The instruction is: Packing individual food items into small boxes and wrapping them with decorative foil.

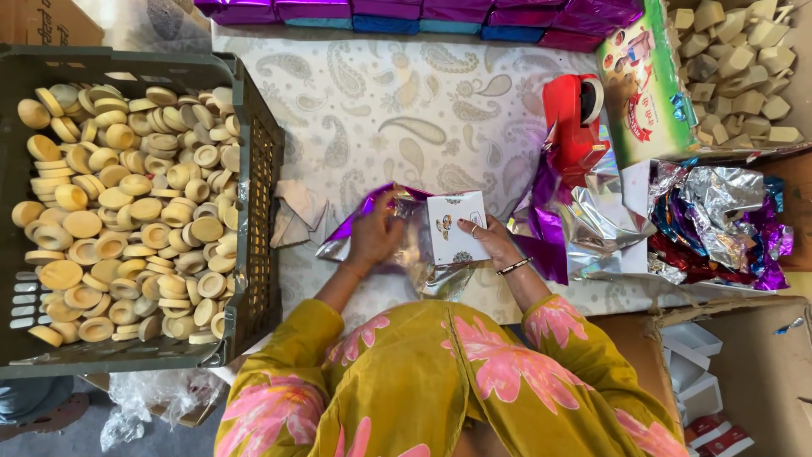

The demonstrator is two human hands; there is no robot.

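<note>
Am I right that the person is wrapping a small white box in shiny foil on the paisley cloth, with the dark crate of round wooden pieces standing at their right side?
Not quite: in the head view the dark plastic crate of round pale wooden pieces stands at the person's left side, not the right. The rest holds: the left hand and right hand handle the small white box on shiny silver-and-purple foil over the paisley cloth.

A crate (254,169) lies left of the box (457,228); tape dispenser (575,118) right.
</note>
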